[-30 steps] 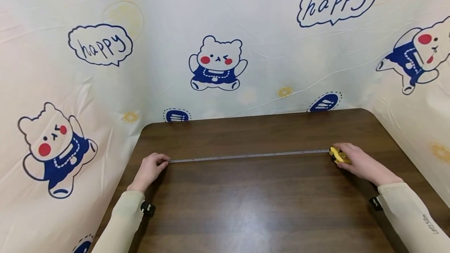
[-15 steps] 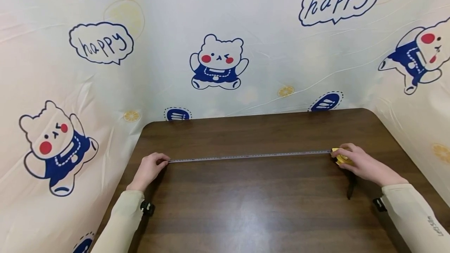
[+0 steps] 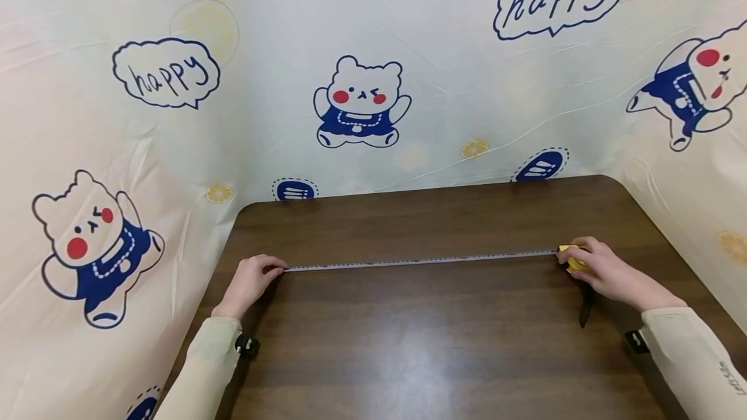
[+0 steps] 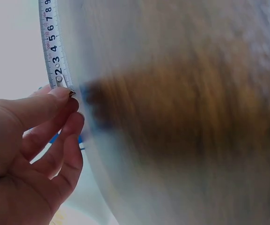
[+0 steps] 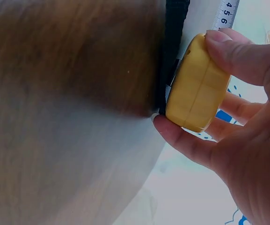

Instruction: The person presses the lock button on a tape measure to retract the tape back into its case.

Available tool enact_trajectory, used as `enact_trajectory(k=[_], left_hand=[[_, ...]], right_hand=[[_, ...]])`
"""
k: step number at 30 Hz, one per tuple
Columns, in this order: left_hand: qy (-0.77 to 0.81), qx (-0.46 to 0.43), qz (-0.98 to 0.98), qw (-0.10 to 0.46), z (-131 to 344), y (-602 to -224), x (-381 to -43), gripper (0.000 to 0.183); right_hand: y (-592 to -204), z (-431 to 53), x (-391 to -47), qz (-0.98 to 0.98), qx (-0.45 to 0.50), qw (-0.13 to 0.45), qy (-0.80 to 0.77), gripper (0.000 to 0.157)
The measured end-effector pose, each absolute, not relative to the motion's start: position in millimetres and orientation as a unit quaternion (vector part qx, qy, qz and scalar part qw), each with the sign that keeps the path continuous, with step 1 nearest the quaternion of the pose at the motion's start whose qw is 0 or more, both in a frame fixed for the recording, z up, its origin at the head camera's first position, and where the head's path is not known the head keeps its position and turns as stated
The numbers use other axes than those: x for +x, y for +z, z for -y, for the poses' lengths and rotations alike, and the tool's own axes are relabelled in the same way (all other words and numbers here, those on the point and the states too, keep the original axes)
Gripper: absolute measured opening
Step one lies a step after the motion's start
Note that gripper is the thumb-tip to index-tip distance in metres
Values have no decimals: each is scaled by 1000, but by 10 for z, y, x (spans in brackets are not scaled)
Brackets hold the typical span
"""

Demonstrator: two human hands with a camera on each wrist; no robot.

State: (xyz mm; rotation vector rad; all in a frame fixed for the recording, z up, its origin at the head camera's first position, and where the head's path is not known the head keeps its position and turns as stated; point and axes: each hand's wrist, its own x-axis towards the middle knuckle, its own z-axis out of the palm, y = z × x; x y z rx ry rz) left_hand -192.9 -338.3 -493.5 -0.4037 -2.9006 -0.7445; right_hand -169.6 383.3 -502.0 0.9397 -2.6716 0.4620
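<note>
A tape measure with a yellow case (image 5: pixel 195 89) is in my right hand (image 3: pixel 607 271), thumb and fingers gripping the case. From it the white blade (image 3: pixel 420 261) runs out in a nearly straight line across the table to the left. My left hand (image 3: pixel 251 284) pinches the metal hook end of the blade between thumb and fingers; in the left wrist view the low numbers on the blade (image 4: pixel 53 42) show just past the fingertips. A black strap (image 5: pixel 172 42) hangs from the case beside the right hand.
Under the blade is a dark brown wood-grain table (image 3: pixel 408 336) with rounded far corners. A pale curtain (image 3: pixel 455 70) printed with bears and "happy" bubbles surrounds it at the back and both sides.
My right hand has shifted slightly right with the case, and a bit more blade shows. Its index finger now lies over the case, and the black strap hangs down. The left hand barely moved.
</note>
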Motion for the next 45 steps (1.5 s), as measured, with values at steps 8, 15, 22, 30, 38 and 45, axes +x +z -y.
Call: enact_trajectory(k=[8, 15, 22, 30, 38, 45], left_hand=[[-231, -130, 962, 70, 3349, -4934, -1927, 11], [-236, -124, 962, 65, 3348, -4940, -1943, 12], [-241, -120, 962, 51, 3363, -4941, -1936, 11], [-245, -119, 961, 51, 3367, -4935, -1921, 12], [-245, -120, 961, 51, 3360, -4923, -1930, 12], [-245, -116, 962, 41, 3330, -4905, -1933, 11]], right_hand=[[-5033, -3894, -1670, 917, 333, 153, 157, 49], [-5000, -3901, -1635, 917, 331, 155, 163, 50], [-4955, -3886, -1612, 924, 316, 140, 163, 46], [-4956, -3878, -1611, 919, 324, 156, 164, 49], [-4940, -3870, -1607, 923, 314, 146, 170, 56], [-4901, -3857, -1570, 934, 287, 103, 186, 65]])
